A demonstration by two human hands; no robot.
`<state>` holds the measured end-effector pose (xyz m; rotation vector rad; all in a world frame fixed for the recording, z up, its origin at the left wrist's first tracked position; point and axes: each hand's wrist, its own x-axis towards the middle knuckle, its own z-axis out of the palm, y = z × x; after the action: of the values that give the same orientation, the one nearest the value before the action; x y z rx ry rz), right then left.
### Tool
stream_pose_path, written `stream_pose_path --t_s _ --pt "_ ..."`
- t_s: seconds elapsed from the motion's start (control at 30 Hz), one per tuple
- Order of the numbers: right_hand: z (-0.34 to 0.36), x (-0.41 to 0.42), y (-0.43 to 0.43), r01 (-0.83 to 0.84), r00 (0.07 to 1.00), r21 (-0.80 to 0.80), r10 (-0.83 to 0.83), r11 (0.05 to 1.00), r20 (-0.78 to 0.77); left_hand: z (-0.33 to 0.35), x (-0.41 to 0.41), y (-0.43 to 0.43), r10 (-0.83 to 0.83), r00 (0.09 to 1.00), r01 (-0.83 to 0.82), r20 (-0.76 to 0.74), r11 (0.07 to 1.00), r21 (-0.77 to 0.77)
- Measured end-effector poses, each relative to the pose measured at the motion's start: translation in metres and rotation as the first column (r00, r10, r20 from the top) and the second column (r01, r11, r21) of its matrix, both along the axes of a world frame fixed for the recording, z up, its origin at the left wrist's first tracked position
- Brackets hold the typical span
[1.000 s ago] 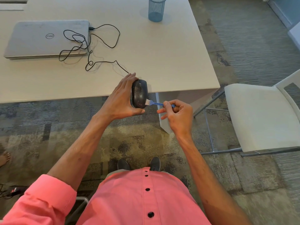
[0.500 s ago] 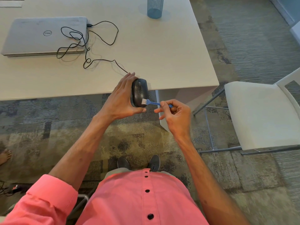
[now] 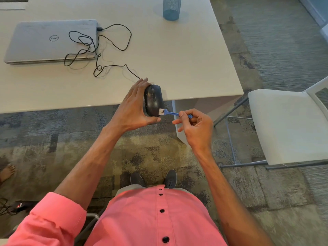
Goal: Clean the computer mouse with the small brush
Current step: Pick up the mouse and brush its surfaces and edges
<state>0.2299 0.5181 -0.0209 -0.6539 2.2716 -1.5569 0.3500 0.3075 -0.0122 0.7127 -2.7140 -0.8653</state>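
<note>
Shifted since half a second back: small blue plastic brush with white bristles (image 3: 168,113), bristle tip now lower on the shell, near its bottom edge; cleaning stroke under way. Right hand (image 3: 194,126): fingers pinched shut on the handle. Left hand (image 3: 132,108): fingers wrapped round dark oval computer mouse (image 3: 153,100), held off the pale tabletop (image 3: 186,64) edge. Beyond: black cord (image 3: 99,50), grey laptop (image 3: 49,41).

Your left hand (image 3: 134,107) is raised with fingers pointing to twelve o'clock, thumb curled underneath, clamped around the mouse (image 3: 153,100). Your right hand (image 3: 195,125), at three o'clock of it, pinches the brush (image 3: 168,113) between thumb and fingertips.
</note>
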Motion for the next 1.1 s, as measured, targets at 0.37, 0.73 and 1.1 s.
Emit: stream_pose_path --t_s 0.37,0.73,1.1 --pt "0.001 -0.001 -0.003 -0.081 0.996 -0.026 0.080 0.996 -0.033 0.001 -0.009 -0.004 -0.012 0.999 0.014 -0.030 0.999 0.044" --pt "0.014 0.005 -0.011 0.083 0.818 0.092 -0.015 0.992 -0.575 -0.012 -0.012 0.002 0.056 0.995 -0.056 -0.082 0.998 -0.004" --pt "0.014 0.035 -0.023 0.014 0.657 0.261 0.188 0.965 -0.730 -0.024 -0.017 0.009 0.043 0.998 -0.044 -0.035 0.999 -0.027"
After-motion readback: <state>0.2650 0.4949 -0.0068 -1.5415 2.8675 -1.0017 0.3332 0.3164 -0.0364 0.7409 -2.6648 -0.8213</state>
